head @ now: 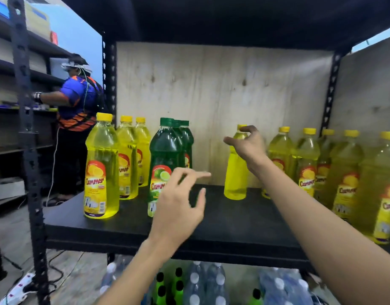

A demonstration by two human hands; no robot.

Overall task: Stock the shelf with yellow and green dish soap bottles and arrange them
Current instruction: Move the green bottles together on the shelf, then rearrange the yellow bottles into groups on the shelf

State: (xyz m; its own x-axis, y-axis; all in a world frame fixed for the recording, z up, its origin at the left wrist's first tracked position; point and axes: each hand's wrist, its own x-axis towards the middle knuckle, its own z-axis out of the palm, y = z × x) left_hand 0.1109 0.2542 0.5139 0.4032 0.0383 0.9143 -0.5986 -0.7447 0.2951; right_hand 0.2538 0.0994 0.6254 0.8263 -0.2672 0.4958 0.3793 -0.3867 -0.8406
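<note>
The left hand (178, 203) hangs with fingers spread, holding nothing, just in front of the tall green plastic soap bottle (164, 155), and the right hand (248, 146) is loose, not gripping, by the neck of the lone yellow plastic soap bottle (234, 177) standing mid-shelf on the black shelf board (233, 216)

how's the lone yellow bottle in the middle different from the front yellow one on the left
The front left yellow bottle shows its red label to the camera; the lone yellow bottle shows none. The front one heads a row near the shelf edge; the lone one stands apart, farther back. The right hand is at the lone one's neck; the front one is untouched. Both are upright, with yellow caps.
</note>
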